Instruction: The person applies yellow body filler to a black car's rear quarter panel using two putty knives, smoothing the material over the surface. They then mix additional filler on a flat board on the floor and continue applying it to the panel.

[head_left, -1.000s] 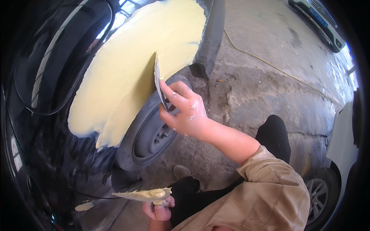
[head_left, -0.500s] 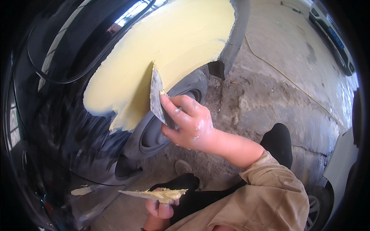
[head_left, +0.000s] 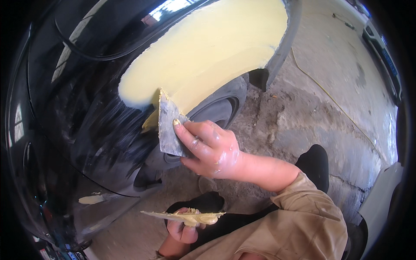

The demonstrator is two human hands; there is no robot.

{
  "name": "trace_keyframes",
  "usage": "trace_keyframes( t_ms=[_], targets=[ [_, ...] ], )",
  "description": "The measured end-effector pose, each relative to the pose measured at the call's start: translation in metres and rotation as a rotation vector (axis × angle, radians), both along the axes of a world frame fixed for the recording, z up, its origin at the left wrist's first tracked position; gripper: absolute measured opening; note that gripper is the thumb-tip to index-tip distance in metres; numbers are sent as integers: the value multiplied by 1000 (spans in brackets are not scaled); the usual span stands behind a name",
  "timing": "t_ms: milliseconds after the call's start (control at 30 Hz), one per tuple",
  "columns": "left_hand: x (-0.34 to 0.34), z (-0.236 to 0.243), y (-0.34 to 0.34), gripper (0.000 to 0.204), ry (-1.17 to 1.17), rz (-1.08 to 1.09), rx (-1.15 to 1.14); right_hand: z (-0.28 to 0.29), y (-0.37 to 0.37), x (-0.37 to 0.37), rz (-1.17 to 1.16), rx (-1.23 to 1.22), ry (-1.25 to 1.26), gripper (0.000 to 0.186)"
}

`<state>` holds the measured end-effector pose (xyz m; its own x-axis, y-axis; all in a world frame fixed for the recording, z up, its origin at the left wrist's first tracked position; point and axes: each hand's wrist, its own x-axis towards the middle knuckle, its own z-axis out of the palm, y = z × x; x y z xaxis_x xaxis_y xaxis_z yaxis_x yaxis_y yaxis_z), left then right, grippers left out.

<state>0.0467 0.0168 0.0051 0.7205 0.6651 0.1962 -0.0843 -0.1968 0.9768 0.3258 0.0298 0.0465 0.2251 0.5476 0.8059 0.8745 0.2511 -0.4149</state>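
Observation:
My right hand (head_left: 212, 149) grips a flat metal putty spreader (head_left: 168, 134) between thumb and fingers, its blade against the lower left edge of a large pale yellow filler patch (head_left: 203, 52). The patch covers the black car body panel (head_left: 91, 112) above the wheel. Filler crumbs cling to the blade's edge, and smears mark my knuckles. Lower down, my left hand (head_left: 182, 232) holds a thin flat plate (head_left: 158, 214) level, a lump of yellow filler (head_left: 197, 217) heaped on it. Part of the left fingers is hidden behind the plate and filler.
The wheel (head_left: 219, 108) sits right behind my right hand. A yellow cable (head_left: 329, 95) runs over the rough concrete floor (head_left: 303, 112). Another vehicle's bumper (head_left: 383, 60) stands at the far right, and a pale car panel (head_left: 381, 195) is near my right side. My knee (head_left: 313, 167) juts beside my right forearm.
My right hand has drawn the spreader down and left off the patch's lower part, its blade now turned flatter toward me. The patch's lower left tail has been trimmed. The view has shifted slightly.

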Motion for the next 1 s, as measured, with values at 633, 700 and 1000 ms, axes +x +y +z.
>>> trace_keyframes(
  t_ms=[633, 700, 1000],
  targets=[
    [35, 20, 14, 30, 96, -77, 65, -25, -45, 27, 719, 79, 551, 7],
    [46, 24, 19, 33, 59, -142, -48, -19, -70, 45, 878, 133, 550, 21],
    [76, 8, 23, 34, -31, -189, -154, -34, -141, 98, 612, -280, 266, 26]
  ],
)
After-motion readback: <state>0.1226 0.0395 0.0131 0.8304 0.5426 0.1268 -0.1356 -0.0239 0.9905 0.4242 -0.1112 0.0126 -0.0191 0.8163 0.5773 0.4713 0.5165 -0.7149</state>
